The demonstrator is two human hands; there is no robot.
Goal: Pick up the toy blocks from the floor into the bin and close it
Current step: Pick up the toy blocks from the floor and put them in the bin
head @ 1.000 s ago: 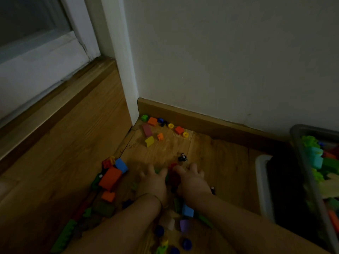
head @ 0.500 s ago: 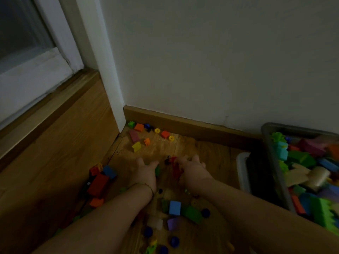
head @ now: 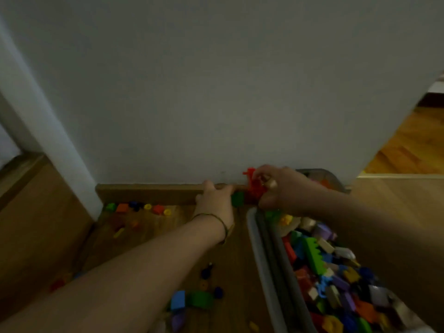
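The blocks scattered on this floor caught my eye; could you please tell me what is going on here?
A person is clearing toy blocks off the wooden floor into a bin. The right hand grips a bunch of red pieces over the bin's far end; the left hand has a green block at its fingers, the grip too blurred to read. The bin is open and holds many blocks. More lie along the baseboard and near the forearms.

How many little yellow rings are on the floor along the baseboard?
2. One yellow ring sits between the dark blue piece and the red block; the other yellow ring lies just right of that red block. Others may be hidden from view.
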